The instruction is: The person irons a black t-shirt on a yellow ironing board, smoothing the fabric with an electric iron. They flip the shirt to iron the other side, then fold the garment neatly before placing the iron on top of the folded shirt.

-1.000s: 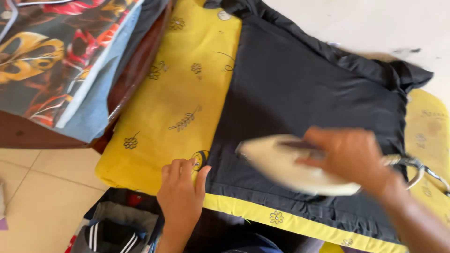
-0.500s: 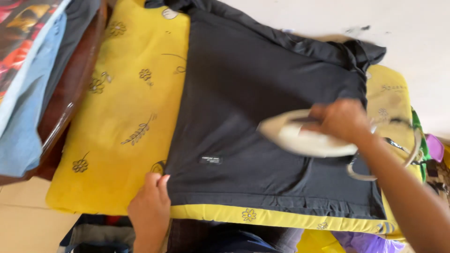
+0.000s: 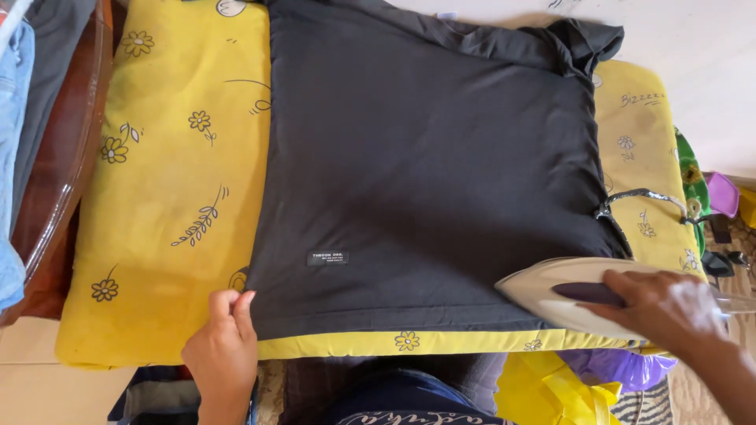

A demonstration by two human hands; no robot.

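A black garment (image 3: 425, 173) lies spread flat on a yellow flower-printed padded cover (image 3: 173, 181). My left hand (image 3: 223, 346) pinches the garment's near left corner and holds it down against the cover. My right hand (image 3: 669, 311) grips the dark handle of a cream-coloured iron (image 3: 563, 295), which rests on the garment's near right corner with its tip pointing left. The iron's cable (image 3: 646, 197) curls over the cover's right side.
A dark wooden, glass-topped table edge (image 3: 67, 165) with blue cloth (image 3: 12, 142) runs along the left. Yellow and purple bags (image 3: 583, 382) sit below the cover on the right. Green and purple items (image 3: 709, 193) lie at the right edge. Pale floor (image 3: 693, 47) is beyond.
The iron has slid from the middle of the garment toward me, down to its near right corner. My left hand stays at the near left corner. The view has shifted left.
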